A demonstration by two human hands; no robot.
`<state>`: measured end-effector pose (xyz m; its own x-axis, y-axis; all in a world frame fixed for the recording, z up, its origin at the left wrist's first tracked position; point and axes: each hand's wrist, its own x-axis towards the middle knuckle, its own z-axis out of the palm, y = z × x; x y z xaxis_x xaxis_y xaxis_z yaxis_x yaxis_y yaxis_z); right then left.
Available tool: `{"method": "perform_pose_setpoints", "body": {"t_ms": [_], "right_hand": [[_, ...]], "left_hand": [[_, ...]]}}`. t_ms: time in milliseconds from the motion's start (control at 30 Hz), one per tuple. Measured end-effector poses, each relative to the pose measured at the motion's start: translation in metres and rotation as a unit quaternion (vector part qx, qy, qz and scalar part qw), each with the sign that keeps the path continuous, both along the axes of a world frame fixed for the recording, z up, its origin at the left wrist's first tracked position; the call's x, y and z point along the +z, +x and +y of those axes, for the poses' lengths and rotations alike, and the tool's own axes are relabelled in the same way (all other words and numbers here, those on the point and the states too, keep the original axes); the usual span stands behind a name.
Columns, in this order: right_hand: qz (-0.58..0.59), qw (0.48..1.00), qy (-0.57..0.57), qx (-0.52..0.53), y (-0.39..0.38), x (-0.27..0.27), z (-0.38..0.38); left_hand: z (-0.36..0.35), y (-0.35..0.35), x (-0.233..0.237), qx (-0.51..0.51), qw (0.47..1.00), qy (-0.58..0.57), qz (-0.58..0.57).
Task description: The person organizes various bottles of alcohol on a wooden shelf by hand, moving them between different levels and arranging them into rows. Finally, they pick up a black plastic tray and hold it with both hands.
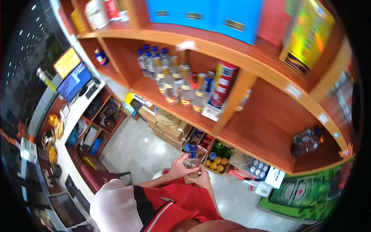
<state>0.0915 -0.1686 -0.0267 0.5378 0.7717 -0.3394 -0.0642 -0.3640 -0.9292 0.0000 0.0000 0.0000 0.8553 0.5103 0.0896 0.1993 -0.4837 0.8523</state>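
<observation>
bottle: clear glass bottle (191, 165) with a blue cap (192, 150), upright, held low in the frame above the red clothing (181, 201), in front of the lowest shelf row
left hand: left hand (177, 167) wraps the bottle's side from the left, fingers curled round the glass just below the neck
right hand: right hand (203, 179) grips the lower part of the bottle from the right, fingers closed on it; both hands touch the bottle at once
cap: on the bottle; neither hand covers it
floor: pale shiny floor (143, 150) under and behind the hands
crates: just past the bottle, open box of yellow-capped bottles (216, 164) on the floor under the shelf; tray of cans (257, 167) beside it
green case: green beer case (301, 193) on the floor to the right, well apart from the hands
shelf: wooden shelf (266, 127) fills the upper frame, tilted in view
shelf bottles: cluster of clear bottles (174, 83), blue and gold caps, standing in the middle compartment
red can: tall red can (224, 83) next to that cluster, by the divider
right compartment: dark bottles (307, 141) at its far right end
top shelf: blue boxes (205, 13)
cardboard: cardboard boxes (166, 127) stacked on the floor to the left of the crates
</observation>
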Motion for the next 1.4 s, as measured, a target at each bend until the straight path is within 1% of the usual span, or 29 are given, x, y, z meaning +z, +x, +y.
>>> {"method": "perform_pose_setpoints", "body": {"t_ms": [67,100,133,167,200,233,300,333,367,433,467,533,567,667,700,733,767,833,867,900,967,1033,1100,1133,1167,1233,1333,1367,1400], "right_hand": [[-0.036,0.999,0.027,0.027,0.003,-0.014,-0.003],[-0.065,0.997,-0.009,0.041,-0.043,-0.019,0.059],[-0.054,0.997,0.022,0.048,-0.058,-0.032,0.091],[-0.038,0.997,0.047,0.056,-0.076,-0.034,0.118],[-0.064,0.993,0.059,0.084,-0.093,-0.037,0.151],[-0.055,0.992,0.048,0.108,-0.107,-0.033,0.174],[-0.069,0.981,0.033,0.177,-0.128,-0.015,0.221],[-0.074,0.979,0.048,0.184,-0.139,-0.014,0.242],[-0.05,0.975,0.048,0.211,-0.148,-0.011,0.262],[-0.073,0.965,0.057,0.245,-0.167,-0.01,0.298],[-0.074,0.963,0.057,0.253,-0.174,-0.008,0.314],[-0.084,0.946,0.013,0.313,-0.182,-0.001,0.344],[-0.087,0.943,0.01,0.32,-0.184,-0.001,0.357],[-0.076,0.936,0.006,0.344,-0.192,-0.004,0.403],[-0.079,0.942,0.041,0.325,-0.193,-0.009,0.418],[-0.08,0.946,0.075,0.305,-0.192,-0.014,0.431],[-0.079,0.943,0.075,0.313,-0.189,-0.019,0.448],[-0.071,0.944,0.117,0.299,-0.185,-0.024,0.493],[-0.055,0.948,0.129,0.287,-0.185,-0.026,0.517],[-0.067,0.947,0.136,0.282,-0.183,-0.034,0.541],[-0.057,0.955,0.149,0.251,-0.184,-0.037,0.593],[-0.014,0.954,0.167,0.248,-0.178,-0.019,0.646],[-0.063,0.95,0.206,0.225,-0.171,-0.004,0.695],[-0.052,0.947,0.242,0.204,-0.169,-0.001,0.719],[-0.052,0.95,0.237,0.198,-0.166,0.001,0.741],[-0.121,0.95,0.247,0.151,-0.159,0.01,0.781],[-0.165,0.958,0.214,0.091,-0.145,0.031,0.831],[-0.202,0.948,0.235,0.068,-0.139,0.027,0.848],[-0.195,0.948,0.247,0.053,-0.133,0.028,0.865]], "left_hand": [[-0.011,-0.006,-0.005,0.043,0.999,-0.015,0.021],[0.05,-0.055,-0.016,0.054,0.997,-0.051,-0.007],[0.078,-0.074,-0.014,0.077,0.995,-0.06,0.011],[0.098,-0.096,-0.009,0.101,0.992,-0.075,0.033],[0.125,-0.121,-0.002,0.14,0.987,-0.071,0.04],[0.143,-0.141,-0.002,0.164,0.982,-0.085,0.039],[0.18,-0.178,-0.019,0.218,0.973,-0.061,0.051],[0.193,-0.193,-0.018,0.259,0.962,-0.064,0.057],[0.202,-0.21,-0.018,0.268,0.959,-0.068,0.062],[0.23,-0.235,-0.015,0.312,0.947,-0.069,0.03],[0.24,-0.245,-0.012,0.33,0.939,-0.095,0.017],[0.257,-0.258,-0.017,0.364,0.926,-0.098,0.005],[0.266,-0.262,-0.02,0.389,0.916,-0.099,-0.003],[0.299,-0.269,-0.024,0.407,0.91,-0.079,0.004],[0.31,-0.269,-0.02,0.412,0.909,-0.065,0.009],[0.324,-0.267,-0.011,0.404,0.911,-0.084,0.02],[0.341,-0.262,-0.012,0.412,0.907,-0.086,0.021],[0.377,-0.256,-0.013,0.42,0.902,-0.087,-0.046],[0.397,-0.253,-0.011,0.42,0.901,-0.082,-0.066],[0.417,-0.248,-0.009,0.425,0.899,-0.071,-0.077],[0.462,-0.239,-0.003,0.439,0.887,-0.081,-0.121],[0.506,-0.229,0.014,0.437,0.883,-0.084,-0.146],[0.549,-0.218,0.024,0.438,0.887,-0.029,-0.146],[0.569,-0.214,0.029,0.432,0.89,-0.03,-0.142],[0.589,-0.209,0.032,0.435,0.889,0.005,-0.141],[0.623,-0.196,0.035,0.441,0.881,0.046,-0.164],[0.675,-0.176,0.032,0.416,0.891,0.029,-0.178],[0.694,-0.168,0.03,0.408,0.894,0.022,-0.183],[0.714,-0.162,0.032,0.388,0.903,0.018,-0.185]]}}
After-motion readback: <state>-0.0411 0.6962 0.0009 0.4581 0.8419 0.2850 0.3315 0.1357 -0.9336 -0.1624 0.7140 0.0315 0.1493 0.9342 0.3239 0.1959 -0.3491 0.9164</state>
